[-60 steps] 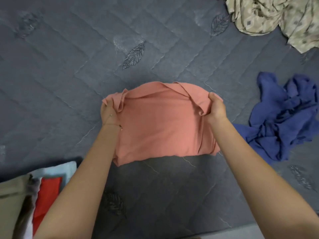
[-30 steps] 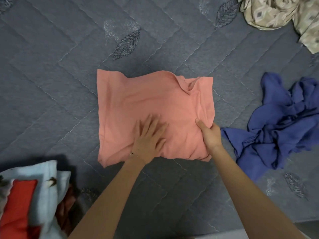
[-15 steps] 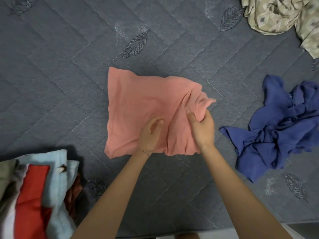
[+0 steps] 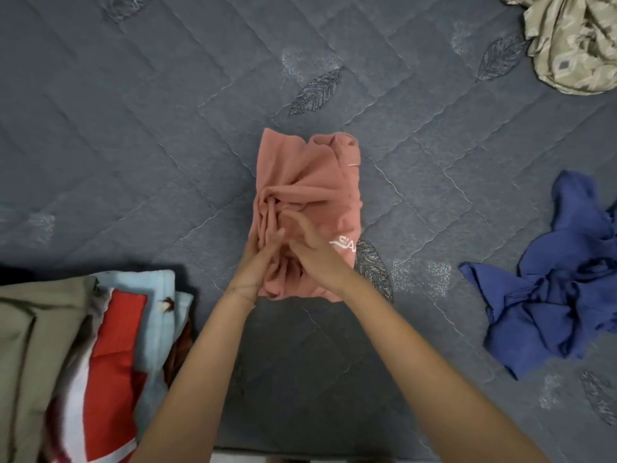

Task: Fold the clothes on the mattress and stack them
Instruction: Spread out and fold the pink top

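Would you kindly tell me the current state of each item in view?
Salmon-pink cloth garment: folded narrow, creased, on grey quilted mattress.
Left hand: fingers straight, pressing that garment.
Right hand: fingers straight, pressing that garment.
Dark blue cloth garment: crumpled, unfolded.
Beige patterned cloth garment: crumpled, unfolded.
Pile of multicoloured clothes: folded, stacked.

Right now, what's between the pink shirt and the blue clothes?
Only bare mattress with a stitched leaf lies between the pink shirt and the blue clothes, as the head view shows.
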`<state>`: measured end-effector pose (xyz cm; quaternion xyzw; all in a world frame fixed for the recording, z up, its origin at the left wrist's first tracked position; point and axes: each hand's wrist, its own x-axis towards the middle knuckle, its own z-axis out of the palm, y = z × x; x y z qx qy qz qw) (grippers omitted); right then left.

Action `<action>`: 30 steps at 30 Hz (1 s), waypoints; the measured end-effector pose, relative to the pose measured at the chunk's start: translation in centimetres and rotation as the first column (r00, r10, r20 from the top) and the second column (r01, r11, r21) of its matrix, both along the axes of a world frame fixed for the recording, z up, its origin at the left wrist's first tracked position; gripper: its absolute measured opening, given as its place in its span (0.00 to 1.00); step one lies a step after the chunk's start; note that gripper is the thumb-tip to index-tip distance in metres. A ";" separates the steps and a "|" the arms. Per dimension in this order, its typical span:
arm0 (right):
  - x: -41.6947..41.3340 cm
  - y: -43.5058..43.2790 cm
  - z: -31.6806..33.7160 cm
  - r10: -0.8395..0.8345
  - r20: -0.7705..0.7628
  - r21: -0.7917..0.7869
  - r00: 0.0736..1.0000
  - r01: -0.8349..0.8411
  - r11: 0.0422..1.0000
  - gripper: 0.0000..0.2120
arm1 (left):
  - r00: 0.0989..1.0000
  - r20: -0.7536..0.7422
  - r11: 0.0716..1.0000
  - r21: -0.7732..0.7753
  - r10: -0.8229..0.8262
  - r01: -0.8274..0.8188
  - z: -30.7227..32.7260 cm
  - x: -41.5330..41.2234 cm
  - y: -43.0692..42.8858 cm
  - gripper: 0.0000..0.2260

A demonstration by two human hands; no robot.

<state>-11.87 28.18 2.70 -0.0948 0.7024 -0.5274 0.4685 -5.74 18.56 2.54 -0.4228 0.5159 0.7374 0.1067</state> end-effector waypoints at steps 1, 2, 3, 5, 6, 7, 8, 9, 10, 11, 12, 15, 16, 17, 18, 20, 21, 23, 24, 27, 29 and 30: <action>-0.1 0.3 -0.1 0.025 -0.047 0.020 0.999 -0.024 1.000 0.25 | 0.998 0.032 0.997 -0.054 -0.055 0.057 -0.7 0.8 -0.8 0.30; -0.4 0.6 -0.3 0.042 -0.117 0.055 0.992 -0.036 0.998 0.25 | 0.991 0.064 0.988 -0.096 -0.116 0.122 -1.4 1.3 -1.3 0.32; -0.8 1.0 -0.6 0.062 -0.217 0.099 0.974 -0.042 0.994 0.24 | 0.982 0.092 0.972 -0.151 -0.167 0.179 -2.0 1.9 -1.7 0.32; -2.2 1.9 -1.5 0.148 -0.465 0.213 0.873 -0.052 0.976 0.21 | 0.977 0.132 0.950 -0.242 -0.169 0.197 -3.0 2.5 -2.1 0.29; -3.1 2.2 -2.0 0.221 -0.550 0.294 0.805 -0.061 0.954 0.20 | 0.976 0.155 0.938 -0.291 -0.151 0.191 -3.5 2.8 -2.4 0.26; -4.0 2.3 -2.5 0.302 -0.586 0.377 0.752 -0.076 0.923 0.20 | 0.974 0.169 0.927 -0.318 -0.150 0.198 -3.8 2.9 -2.6 0.23; -4.7 2.3 -2.9 0.374 -0.589 0.445 0.716 -0.099 0.890 0.22 | 0.972 0.177 0.919 -0.334 -0.156 0.208 -4.0 3.1 -2.7 0.22; -5.3 2.1 -3.2 0.434 -0.582 0.497 0.687 -0.122 0.859 0.24 | 0.972 0.177 0.914 -0.348 -0.155 0.209 -4.3 3.2 -2.8 0.20; -5.8 1.8 -3.5 0.479 -0.586 0.530 0.654 -0.138 0.837 0.26 | 0.973 0.176 0.906 -0.370 -0.149 0.206 -4.6 3.4 -2.9 0.18; -6.1 1.4 -3.7 0.502 -0.611 0.541 0.613 -0.140 0.829 0.27 | 0.975 0.179 0.895 -0.400 -0.133 0.196 -4.8 3.6 -3.0 0.16; -6.5 0.9 -3.8 0.499 -0.651 0.529 0.572 -0.129 0.839 0.29 | 0.975 0.189 0.882 -0.432 -0.115 0.187 -5.1 3.9 -3.0 0.14; -7.9 -0.5 -3.9 0.444 -0.737 0.470 0.510 -0.086 0.879 0.31 | 0.967 0.251 0.870 -0.466 -0.045 0.161 -5.7 4.6 -2.6 0.07; -8.5 -0.9 -4.1 0.446 -0.742 0.477 0.501 -0.073 0.876 0.32 | 0.961 0.276 0.867 -0.473 -0.023 0.156 -5.9 4.9 -2.4 0.05; -9.1 -1.3 -4.4 0.461 -0.735 0.506 0.497 -0.050 0.861 0.33 | 0.953 0.304 0.856 -0.491 -0.004 0.161 -6.3 5.1 -2.1 0.04; -9.7 -1.6 -4.7 0.470 -0.717 0.544 0.514 -0.009 0.839 0.34 | 0.941 0.339 0.842 -0.512 0.015 0.171 -6.6 5.4 -1.8 0.05; -10.6 -1.5 -5.5 0.394 -0.653 0.581 0.647 0.094 0.808 0.39 | 0.930 0.355 0.837 -0.534 0.092 0.121 -6.9 5.9 -1.3 0.09; -10.8 -1.4 -5.8 0.293 -0.598 0.565 0.746 0.133 0.815 0.43 | 0.934 0.328 0.860 -0.509 0.143 0.048 -6.9 6.0 -1.2 0.12; -10.9 -1.1 -6.3 0.036 -0.460 0.453 0.887 0.200 0.869 0.51 | 0.936 0.282 0.907 -0.414 0.212 -0.080 -6.7 6.2 -1.0 0.18; -10.8 -1.0 -6.6 -0.066 -0.421 0.391 0.904 0.248 0.886 0.54 | 0.938 0.277 0.919 -0.384 0.210 -0.092 -6.7 6.3 -1.0 0.21; -10.6 -0.5 -7.1 -0.286 -0.325 0.311 0.902 0.387 0.868 0.59 | 0.945 0.308 0.942 -0.334 0.107 0.002 -6.9 6.1 -1.3 0.21; -10.6 -0.4 -6.9 -0.373 -0.221 0.299 0.901 0.427 0.854 0.57 | 0.947 0.311 0.951 -0.309 0.082 0.019 -6.8 5.8 -1.4 0.13; -10.5 -0.2 -6.7 -0.403 -0.192 0.285 0.895 0.444 0.850 0.53 | 0.950 0.297 0.954 -0.301 0.094 -0.001 -6.9 5.7 -1.5 0.10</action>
